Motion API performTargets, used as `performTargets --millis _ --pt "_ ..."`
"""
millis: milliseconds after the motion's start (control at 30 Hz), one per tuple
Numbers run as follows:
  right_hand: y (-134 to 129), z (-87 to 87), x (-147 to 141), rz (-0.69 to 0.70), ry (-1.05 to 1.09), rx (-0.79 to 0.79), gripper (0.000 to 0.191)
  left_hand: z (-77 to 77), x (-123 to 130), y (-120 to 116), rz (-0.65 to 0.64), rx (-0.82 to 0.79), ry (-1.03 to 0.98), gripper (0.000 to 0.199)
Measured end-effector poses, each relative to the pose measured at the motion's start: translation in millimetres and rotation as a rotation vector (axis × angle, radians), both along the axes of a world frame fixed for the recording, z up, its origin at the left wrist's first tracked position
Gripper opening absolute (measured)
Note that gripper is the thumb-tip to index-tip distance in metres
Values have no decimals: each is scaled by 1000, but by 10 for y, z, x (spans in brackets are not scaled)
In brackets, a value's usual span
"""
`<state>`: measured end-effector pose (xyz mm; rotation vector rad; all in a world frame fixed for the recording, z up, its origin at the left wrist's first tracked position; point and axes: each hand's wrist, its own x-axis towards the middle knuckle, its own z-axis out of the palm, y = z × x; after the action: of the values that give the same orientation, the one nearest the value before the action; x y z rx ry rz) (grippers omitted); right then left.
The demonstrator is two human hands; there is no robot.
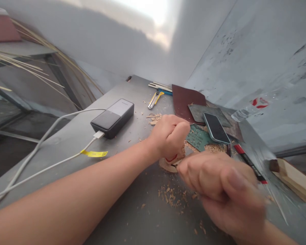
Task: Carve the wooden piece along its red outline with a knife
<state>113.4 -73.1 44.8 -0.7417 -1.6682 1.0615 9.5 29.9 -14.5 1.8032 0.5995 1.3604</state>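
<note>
Near the middle of the table, my left hand [169, 134] is closed over a pale piece of wood [168, 165] with a red line on it, pressing it down; most of the wood is hidden. My right hand [224, 190], slightly blurred, makes a fist just right of it. From this fist a thin dark tip reaches the wood, seemingly of a carving tool, whose handle is hidden in the fingers. Wood shavings [172, 196] are scattered in front of the piece, with more behind my left hand.
A power bank [113, 117] with a white cable [53, 166] lies left on the metal table [140, 92]. Farther back is a yellow box cutter [156, 99]. Rightward are sandpaper sheets [187, 102], a phone [216, 128], a marker [250, 164], a plastic bottle [250, 109] and a wooden block [296, 180].
</note>
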Motion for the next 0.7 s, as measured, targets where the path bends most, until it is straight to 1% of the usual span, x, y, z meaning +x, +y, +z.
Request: performTargets --millis 133,233,300,367,433,500,533,633,700 --pt "-13 38 -3 -48 61 80 54 11 -8 -1 2 7 14 38" --pt "-29 76 11 -39 9 35 55 24 -13 -6 6 1 32 38" --pt "-33 89 23 -24 18 53 55 28 -12 -9 10 -8 30 38" --pt "-32 88 29 -41 53 80 54 25 -9 -10 15 -5 28 38" --pt "-23 73 24 -53 50 41 54 20 -6 -6 17 18 35 38" --pt "-13 56 12 -24 23 -14 54 17 -6 1 16 34 39 38" --pt "-12 49 6 -1 39 -6 53 17 -7 4 17 35 40 37" --pt "-24 39 -1 -19 43 59 49 19 -15 9 14 41 44 36" --pt "-41 36 -1 -22 43 80 50 21 -19 8 12 52 50 36"
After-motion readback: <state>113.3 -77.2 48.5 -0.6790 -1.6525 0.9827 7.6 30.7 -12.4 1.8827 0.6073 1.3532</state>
